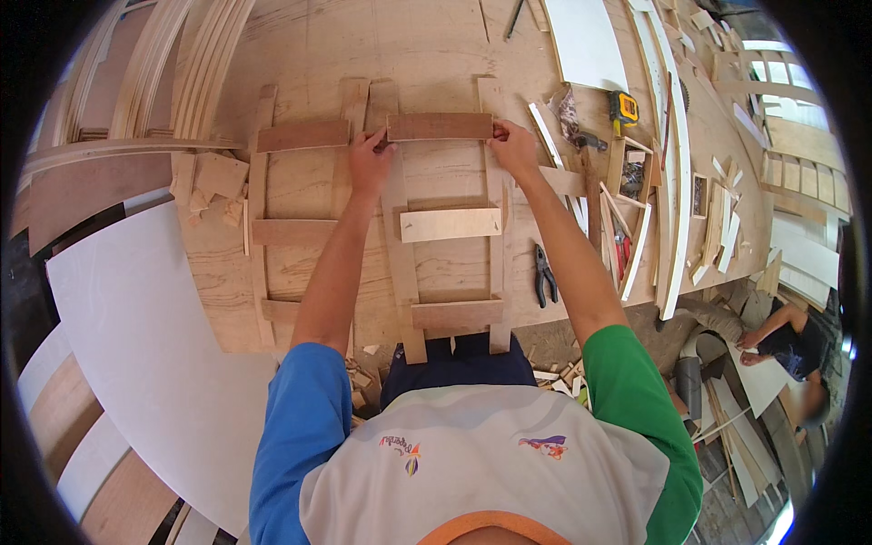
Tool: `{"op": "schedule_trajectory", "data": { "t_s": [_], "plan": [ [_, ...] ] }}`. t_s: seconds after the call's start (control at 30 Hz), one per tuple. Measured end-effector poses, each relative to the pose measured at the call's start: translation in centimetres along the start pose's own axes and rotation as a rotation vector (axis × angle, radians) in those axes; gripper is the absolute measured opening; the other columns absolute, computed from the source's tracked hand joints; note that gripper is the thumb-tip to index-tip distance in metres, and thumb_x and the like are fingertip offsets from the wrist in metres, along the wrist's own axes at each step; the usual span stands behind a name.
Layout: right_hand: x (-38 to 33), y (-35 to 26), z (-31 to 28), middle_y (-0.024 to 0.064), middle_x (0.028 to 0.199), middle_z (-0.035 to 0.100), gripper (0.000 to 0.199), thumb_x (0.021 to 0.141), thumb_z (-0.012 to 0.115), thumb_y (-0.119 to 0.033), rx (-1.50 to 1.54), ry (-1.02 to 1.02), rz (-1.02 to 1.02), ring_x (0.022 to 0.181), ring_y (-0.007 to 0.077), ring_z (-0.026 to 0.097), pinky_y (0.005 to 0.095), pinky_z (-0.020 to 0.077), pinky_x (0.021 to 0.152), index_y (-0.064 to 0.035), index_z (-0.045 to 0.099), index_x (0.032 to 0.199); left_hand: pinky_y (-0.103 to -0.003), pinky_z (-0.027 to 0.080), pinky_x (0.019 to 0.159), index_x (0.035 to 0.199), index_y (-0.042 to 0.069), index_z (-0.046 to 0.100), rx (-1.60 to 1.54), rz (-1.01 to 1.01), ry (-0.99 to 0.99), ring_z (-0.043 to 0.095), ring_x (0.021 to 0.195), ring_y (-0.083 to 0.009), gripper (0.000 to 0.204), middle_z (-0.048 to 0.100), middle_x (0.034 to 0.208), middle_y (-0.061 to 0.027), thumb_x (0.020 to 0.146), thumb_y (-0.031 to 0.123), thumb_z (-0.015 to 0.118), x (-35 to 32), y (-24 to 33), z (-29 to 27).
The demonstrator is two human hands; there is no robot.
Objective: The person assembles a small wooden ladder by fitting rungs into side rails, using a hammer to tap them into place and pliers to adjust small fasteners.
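Note:
A brown wooden slat (440,126) lies across the far ends of two upright strips of a ladder-like wooden frame (400,254). My left hand (371,156) pinches the slat's left end, and at its right end my right hand (512,145) grips it too. Nearer to me, a pale crosspiece (451,224) and a brown crosspiece (457,314) span the same strips. To the left lies a second frame (263,200) with similar crosspieces, partly covered by my left forearm.
Pliers (545,276), a hammer (590,159), a yellow tape measure (624,109) and a wooden nail box (633,170) lie to the right on the plywood table (363,45). Scrap blocks (218,180) sit at left, beside a large white sheet (145,327). Another person (786,341) works at far right.

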State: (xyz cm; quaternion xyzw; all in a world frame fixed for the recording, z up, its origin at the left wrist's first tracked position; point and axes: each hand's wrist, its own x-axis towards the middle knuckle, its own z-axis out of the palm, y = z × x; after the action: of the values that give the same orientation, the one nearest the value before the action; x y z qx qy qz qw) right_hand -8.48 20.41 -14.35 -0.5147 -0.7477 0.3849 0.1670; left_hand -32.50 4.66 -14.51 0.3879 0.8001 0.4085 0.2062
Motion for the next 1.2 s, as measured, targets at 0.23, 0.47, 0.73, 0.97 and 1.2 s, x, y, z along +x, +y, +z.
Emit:
{"op": "schedule_trajectory", "data": {
  "t_s": [0.23, 0.47, 0.73, 0.97, 1.2],
  "plan": [
    [0.1, 0.5, 0.1, 0.0131, 0.087, 0.070, 0.037, 0.070, 0.072, -0.008, 0.019, 0.020, 0.005, 0.080, 0.0238, 0.068, 0.0345, 0.0540, 0.076, -0.0043, 0.068, 0.107, -0.031, 0.050, 0.072, 0.112, 0.003, 0.068, -0.153, 0.003, 0.014, 0.062, 0.077, -0.0213, 0.034, 0.063, 0.092, -0.0112, 0.078, 0.009, 0.070, 0.2, -1.3, 0.3],
    [-1.4, -2.2, -1.1, 0.0157, 0.096, 0.066, 0.034, 0.073, 0.071, -0.009, -0.073, 0.114, -0.120, 0.091, 0.0323, 0.064, 0.0392, 0.0511, 0.085, -0.0042, 0.065, 0.106, -0.033, 0.049, 0.073, 0.112, 0.004, 0.067, -0.082, 0.029, 0.028, 0.061, 0.079, -0.0223, 0.033, 0.062, 0.090, -0.0114, 0.080, 0.013, 0.069, -0.4, -1.3, -0.1],
    [-14.1, -2.1, -0.7, 0.0208, 0.125, 0.050, 0.058, 0.074, 0.073, -0.017, -0.218, -0.293, -0.424, 0.120, 0.0385, 0.045, 0.0452, 0.0367, 0.104, -0.0064, 0.051, 0.127, -0.040, 0.042, 0.100, 0.130, 0.007, 0.054, 0.130, 0.166, -0.194, 0.051, 0.119, -0.0320, 0.062, 0.052, 0.130, -0.0178, 0.073, 0.017, 0.076, -11.5, -1.7, -2.9],
    [-16.7, -3.1, 2.4, 0.0183, 0.129, 0.047, 0.059, 0.077, 0.069, -0.020, -0.489, -0.291, -0.498, 0.123, 0.0333, 0.044, 0.0561, 0.0232, 0.109, -0.0079, 0.049, 0.131, -0.041, 0.031, 0.111, 0.146, 0.008, 0.033, 0.147, 0.206, -0.346, 0.036, 0.135, -0.0341, 0.095, 0.039, 0.145, -0.0173, 0.063, 0.015, 0.080, -16.4, 0.4, -5.1],
    [-15.8, -3.0, 2.2, 0.0110, 0.127, 0.049, 0.058, 0.073, 0.071, -0.014, -0.489, -0.333, -0.455, 0.125, 0.0285, 0.043, 0.0553, 0.0233, 0.110, -0.0102, 0.051, 0.128, -0.041, 0.029, 0.111, 0.146, 0.007, 0.032, 0.133, 0.132, -0.350, 0.034, 0.137, -0.0336, 0.099, 0.038, 0.146, -0.0177, 0.060, 0.013, 0.082, -16.5, 0.1, -4.6]
  ]
}}
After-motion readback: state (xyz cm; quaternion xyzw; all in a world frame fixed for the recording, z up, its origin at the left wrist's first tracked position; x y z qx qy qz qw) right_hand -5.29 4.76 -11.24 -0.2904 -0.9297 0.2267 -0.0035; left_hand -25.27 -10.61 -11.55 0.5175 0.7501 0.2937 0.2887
